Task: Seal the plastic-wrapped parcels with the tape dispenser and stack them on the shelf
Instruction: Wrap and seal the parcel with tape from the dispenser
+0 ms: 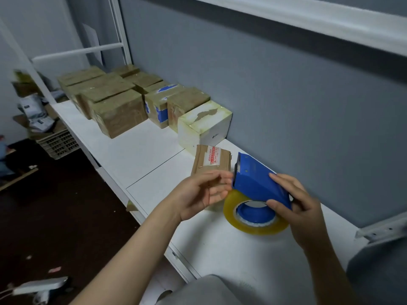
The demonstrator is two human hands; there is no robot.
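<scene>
- Right hand [301, 208], lower right of centre, grips the blue tape dispenser [257, 181], thumb on top and fingers curled under its body.
- The dispenser is tilted, its toothed end pointing toward upper left; its yellowish tape roll [231, 209] hangs just above the white shelf [154, 155].
- Left hand [202, 194] is at the toothed end, thumb and fingers loosely parted; whether it pinches tape cannot be told.
- A flat brown parcel [211, 161] lies on the shelf behind the left hand.
- Taped boxes [119, 115] are lined up toward the upper left, and a white box [209, 126] is nearest the parcel.

Red-printed label strip [212, 156] on flat brown parcel [217, 167]: characters too blurred to read. Small dark mark [214, 135] on white parcel [204, 126]: illegible.
</scene>
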